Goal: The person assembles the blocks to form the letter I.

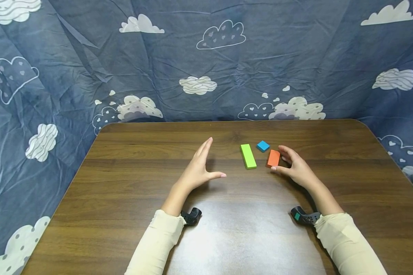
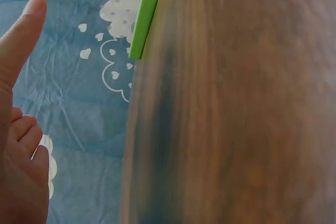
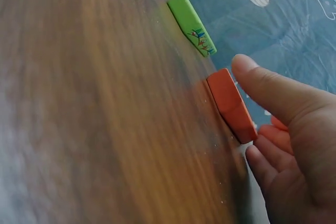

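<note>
An orange block lies flat on the wooden table. My right hand is right beside it, thumb near one corner and fingertips at its far right side. In the right wrist view the thumb stands apart from the orange block, with the fingers bent loosely near its end. A long green block lies to the left, and a small blue block sits behind the two. My left hand hovers left of the green block, holding nothing, its thumb spread away from straight fingers.
The brown wooden table ends at a far edge against a blue curtain with white clouds. Each wrist wears a black camera mount; the left mount and right mount sit low over the tabletop.
</note>
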`<state>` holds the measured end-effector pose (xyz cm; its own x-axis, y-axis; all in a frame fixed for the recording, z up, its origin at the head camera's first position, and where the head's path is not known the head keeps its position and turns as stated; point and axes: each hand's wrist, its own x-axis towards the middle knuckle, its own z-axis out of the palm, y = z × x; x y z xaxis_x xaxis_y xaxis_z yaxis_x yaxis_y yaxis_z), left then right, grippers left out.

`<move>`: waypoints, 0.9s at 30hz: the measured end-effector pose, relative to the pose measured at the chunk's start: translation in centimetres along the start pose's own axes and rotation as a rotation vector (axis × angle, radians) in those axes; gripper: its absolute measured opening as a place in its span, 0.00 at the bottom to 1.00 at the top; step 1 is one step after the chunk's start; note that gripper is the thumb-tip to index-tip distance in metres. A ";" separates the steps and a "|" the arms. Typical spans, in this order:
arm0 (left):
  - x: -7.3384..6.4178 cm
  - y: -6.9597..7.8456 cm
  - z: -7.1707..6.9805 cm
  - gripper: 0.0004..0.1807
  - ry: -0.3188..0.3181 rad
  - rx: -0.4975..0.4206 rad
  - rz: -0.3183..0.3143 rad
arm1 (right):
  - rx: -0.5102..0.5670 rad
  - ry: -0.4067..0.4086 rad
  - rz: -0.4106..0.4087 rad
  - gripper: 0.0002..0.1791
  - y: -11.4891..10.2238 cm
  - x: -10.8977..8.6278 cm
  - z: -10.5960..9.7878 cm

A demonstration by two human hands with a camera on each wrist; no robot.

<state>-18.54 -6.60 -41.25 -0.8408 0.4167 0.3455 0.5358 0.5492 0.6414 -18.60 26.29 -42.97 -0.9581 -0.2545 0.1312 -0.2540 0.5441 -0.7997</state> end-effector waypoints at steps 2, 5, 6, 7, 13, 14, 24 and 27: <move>0.1 0.0 0.3 0.60 -0.016 -0.006 -0.017 | 0.010 -0.004 0.003 0.41 -0.8 -0.2 0.1; 0.4 -0.1 0.7 0.60 -0.043 -0.016 -0.044 | 0.017 -0.003 0.006 0.39 -1.8 -0.4 0.2; 0.5 -0.1 0.8 0.60 -0.052 -0.019 -0.051 | 0.012 -0.003 0.005 0.38 -2.0 -0.5 0.2; 0.6 0.0 1.0 0.60 -0.062 -0.024 -0.057 | 0.009 -0.002 0.006 0.37 -2.1 -0.5 0.2; 1.4 0.3 1.8 0.59 -0.116 -0.044 -0.073 | 0.016 -0.001 0.010 0.36 -2.1 -0.5 0.2; 1.6 0.3 2.0 0.59 -0.121 -0.041 -0.072 | 0.018 -0.002 0.011 0.36 -2.0 -0.5 0.2; 2.8 0.3 3.7 0.57 -0.154 -0.020 -0.075 | 0.028 0.007 0.002 0.35 -1.7 -0.5 0.2; 3.0 0.1 4.2 0.57 -0.160 -0.022 -0.091 | 0.027 0.007 0.004 0.35 -1.7 -0.5 0.2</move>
<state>-20.68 -2.20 -43.05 -0.8617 0.4768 0.1735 0.4549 0.5744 0.6805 -17.68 25.33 -41.83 -0.9600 -0.2471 0.1318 -0.2467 0.5236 -0.8155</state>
